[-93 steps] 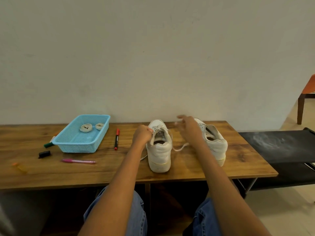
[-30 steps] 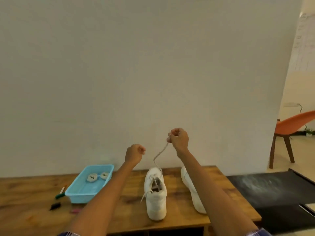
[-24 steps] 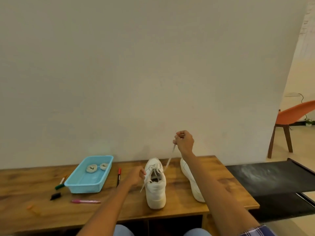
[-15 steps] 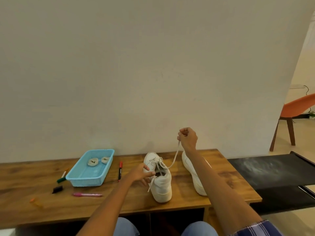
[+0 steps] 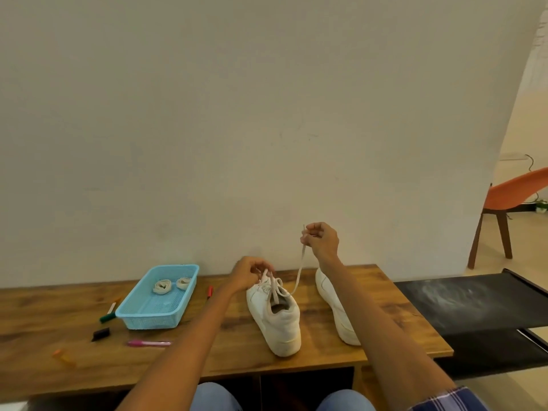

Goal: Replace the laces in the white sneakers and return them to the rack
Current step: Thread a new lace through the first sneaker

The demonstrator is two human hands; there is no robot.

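Two white sneakers stand on the wooden table [image 5: 207, 357]. The left sneaker [image 5: 275, 315] points away from me, heel toward me. My left hand [image 5: 249, 274] sits at its toe end and pinches the lace near the eyelets. My right hand [image 5: 321, 240] is raised above the table and pinches the end of the white lace [image 5: 300, 268], which runs down taut into the left sneaker's eyelets. The right sneaker [image 5: 335, 310] stands behind my right forearm, partly hidden. Two rolled laces [image 5: 162, 286] lie in the blue basket [image 5: 148, 318].
Markers lie on the table: a green one [image 5: 108, 315], a pink one [image 5: 149, 343], a red one [image 5: 210, 291], an orange one [image 5: 63, 355], plus a small black object [image 5: 100, 333]. A black rack shelf [image 5: 474, 304] stands at the right; an orange chair [image 5: 516, 200] stands beyond it.
My left hand has come down from the air onto the left sneaker's lacing. My right hand keeps the lace end raised. The sneaker has turned slightly.
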